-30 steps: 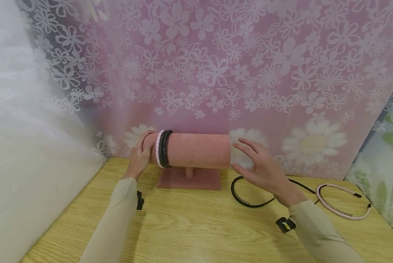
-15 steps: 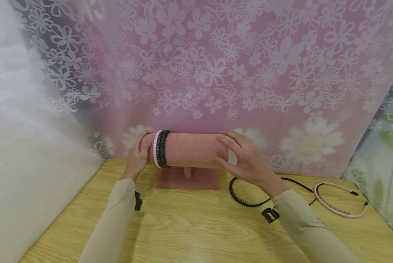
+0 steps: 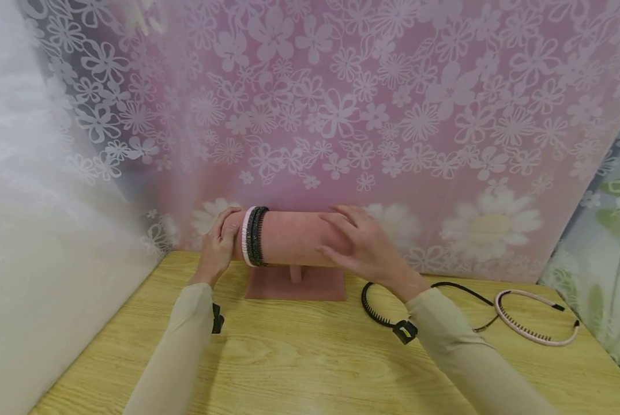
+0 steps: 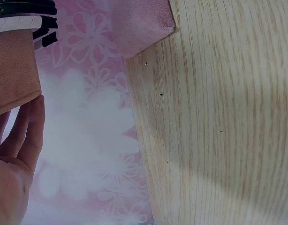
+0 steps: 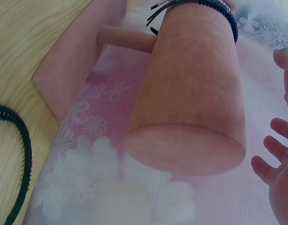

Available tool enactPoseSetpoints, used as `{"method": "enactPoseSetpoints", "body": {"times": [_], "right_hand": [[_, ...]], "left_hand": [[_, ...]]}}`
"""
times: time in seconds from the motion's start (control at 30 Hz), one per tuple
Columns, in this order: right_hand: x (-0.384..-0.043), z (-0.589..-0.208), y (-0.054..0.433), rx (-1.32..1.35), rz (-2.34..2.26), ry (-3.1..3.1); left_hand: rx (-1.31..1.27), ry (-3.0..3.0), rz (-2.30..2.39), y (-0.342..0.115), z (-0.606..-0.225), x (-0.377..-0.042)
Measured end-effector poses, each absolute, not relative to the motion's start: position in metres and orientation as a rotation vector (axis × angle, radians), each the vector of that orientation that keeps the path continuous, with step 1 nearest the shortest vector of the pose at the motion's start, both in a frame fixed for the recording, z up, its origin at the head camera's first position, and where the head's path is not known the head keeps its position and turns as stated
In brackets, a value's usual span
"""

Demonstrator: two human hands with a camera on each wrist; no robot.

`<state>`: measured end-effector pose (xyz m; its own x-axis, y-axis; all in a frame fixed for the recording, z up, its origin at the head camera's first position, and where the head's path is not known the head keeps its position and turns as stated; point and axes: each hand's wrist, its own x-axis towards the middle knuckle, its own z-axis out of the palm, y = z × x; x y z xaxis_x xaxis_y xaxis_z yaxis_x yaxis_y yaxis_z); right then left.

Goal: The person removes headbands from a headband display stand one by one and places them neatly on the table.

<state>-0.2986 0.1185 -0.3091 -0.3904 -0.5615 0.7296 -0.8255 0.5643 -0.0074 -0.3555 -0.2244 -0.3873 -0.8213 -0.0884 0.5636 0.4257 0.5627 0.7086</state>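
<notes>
A pink velvety headband stand (image 3: 291, 236), a horizontal roll on a post and flat base (image 3: 289, 287), stands near the back of the table. My left hand (image 3: 218, 248) grips the roll's left end, thumb in front; in the left wrist view its fingers (image 4: 29, 131) lie against that end. Beside it a pale pink headband (image 3: 247, 236) and dark sparkly headbands (image 3: 258, 236) sit around the roll. Over the roll's right part is my right hand (image 3: 369, 245), fingers spread and holding nothing. The right wrist view shows its fingertips (image 5: 277, 147) apart from the roll.
A black toothed headband (image 3: 374, 311) lies on the wooden table (image 3: 289, 357) under my right forearm, with another dark band reaching out beyond the forearm. Further right lies a pink headband (image 3: 533, 334). A floral pink curtain (image 3: 310, 115) hangs close behind the stand.
My right hand has moved left, from beyond the roll's right end to over its right part. The left hand keeps its grip, and the headbands on the roll have stayed in place.
</notes>
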Motion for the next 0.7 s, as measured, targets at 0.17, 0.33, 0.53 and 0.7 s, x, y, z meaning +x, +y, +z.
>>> {"method": "enactPoseSetpoints", "body": {"times": [0.17, 0.33, 0.53, 0.7], "right_hand": [[-0.302, -0.309, 0.105, 1.133, 0.493, -2.097], [-0.305, -0.309, 0.09, 1.157, 0.477, -2.04], [-0.308, -0.307, 0.073, 1.165, 0.44, -2.055], [-0.312, -0.308, 0.059, 1.202, 0.475, -2.07]], "left_hand": [[-0.27, -2.246, -1.225, -0.225, -0.387, -0.354], [-0.279, -2.255, -1.219, -0.226, -0.386, -0.354], [-0.286, -2.258, -1.229, -0.225, -0.384, -0.354], [-0.282, -2.256, -1.233, -0.226, -0.385, -0.353]]}}
